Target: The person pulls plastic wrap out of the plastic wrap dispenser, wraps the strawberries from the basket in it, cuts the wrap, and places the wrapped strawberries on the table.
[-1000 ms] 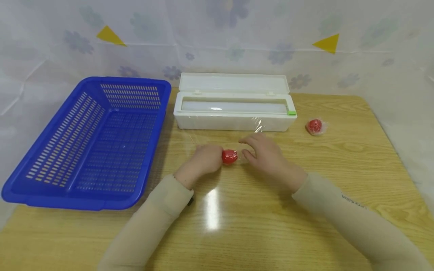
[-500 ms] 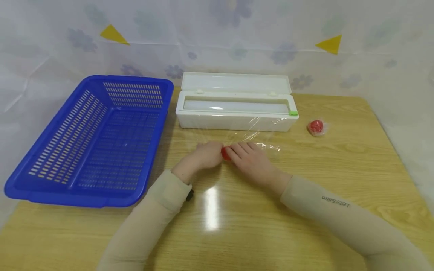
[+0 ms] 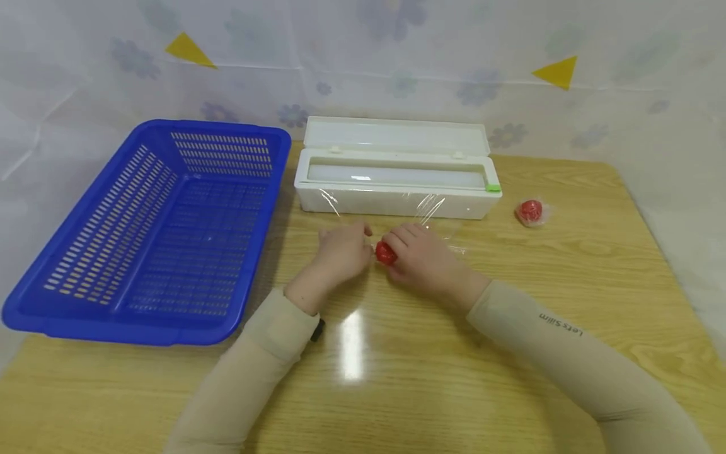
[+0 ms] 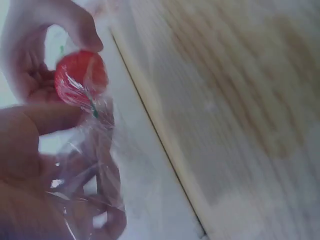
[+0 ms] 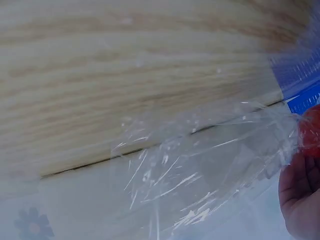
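A small red ball-shaped fruit (image 4: 80,77) with a green stem is wrapped in clear cling film (image 5: 175,165). My right hand (image 3: 428,258) grips it between thumb and curled fingers, in front of a white film box (image 3: 391,202). On its left side, my left hand (image 3: 343,252) pinches the gathered film close by the stem, as the left wrist view shows. Loose film spreads from both ends of the fruit and over the left fingers (image 4: 107,175). In the right wrist view the fruit is cut off at the right edge, beside the right hand.
A blue slotted basket (image 3: 258,252) stands on the left of the wooden table (image 3: 431,378). The film box has its lid (image 3: 397,133) raised and a green tab (image 3: 493,188) at its right end. Another wrapped red fruit (image 3: 531,210) lies at the right.
My right hand has moved left from beside the fruit and now grips it. My left fingers have shifted off the fruit to the film at its left, so more of the fruit shows than half a second ago.
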Tool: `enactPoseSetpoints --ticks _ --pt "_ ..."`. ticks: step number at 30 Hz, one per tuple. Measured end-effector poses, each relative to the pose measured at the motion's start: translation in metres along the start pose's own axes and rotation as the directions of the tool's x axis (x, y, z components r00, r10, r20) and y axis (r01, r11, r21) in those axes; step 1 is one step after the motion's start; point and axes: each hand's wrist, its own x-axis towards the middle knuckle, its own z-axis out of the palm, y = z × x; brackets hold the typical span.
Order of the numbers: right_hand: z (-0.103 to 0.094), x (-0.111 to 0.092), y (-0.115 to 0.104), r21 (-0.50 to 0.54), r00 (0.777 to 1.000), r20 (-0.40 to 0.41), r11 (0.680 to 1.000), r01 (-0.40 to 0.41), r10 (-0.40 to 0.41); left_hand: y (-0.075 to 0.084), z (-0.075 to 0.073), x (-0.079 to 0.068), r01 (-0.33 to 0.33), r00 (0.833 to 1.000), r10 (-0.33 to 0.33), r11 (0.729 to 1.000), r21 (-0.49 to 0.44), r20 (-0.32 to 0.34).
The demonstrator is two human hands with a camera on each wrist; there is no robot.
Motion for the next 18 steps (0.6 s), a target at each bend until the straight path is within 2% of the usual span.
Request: enactPoseSetpoints --ticks 2,4,6,8,10,14,18 --pt "-0.001 0.002 0.000 0.032 0.999 0.027 0.999 -0.037 0.036 0.002 -0.002 -0.004 -0.008 0.997 0.013 0.998 0.059 -0.075" --pt "-0.002 0.002 0.001 0.069 0.995 0.056 0.994 -0.081 0.078 0.004 -0.003 -0.008 -0.047 0.991 0.060 0.993 0.111 -0.121" --pt "-0.004 0.003 0.002 0.114 0.989 0.085 0.985 -0.129 0.120 0.007 -0.002 -0.012 -0.104 0.985 0.124 0.981 0.162 -0.119" --pt "-0.006 0.003 0.003 0.157 0.979 0.118 0.970 -0.184 0.167 0.010 0.000 -0.016 -0.161 0.979 0.181 0.966 0.201 -0.089" --pt "-0.008 0.004 0.005 0.183 0.967 0.157 0.956 -0.229 0.201 0.012 0.005 -0.018 -0.192 0.974 0.215 0.951 0.243 -0.072" --pt "-0.010 0.007 0.005 0.213 0.937 0.233 0.927 -0.309 0.259 0.013 0.010 -0.018 -0.159 0.969 0.211 0.930 0.332 -0.125" --pt "-0.012 0.010 0.007 0.238 0.917 0.282 0.906 -0.351 0.281 0.012 0.010 -0.018 -0.134 0.964 0.209 0.914 0.383 -0.164"
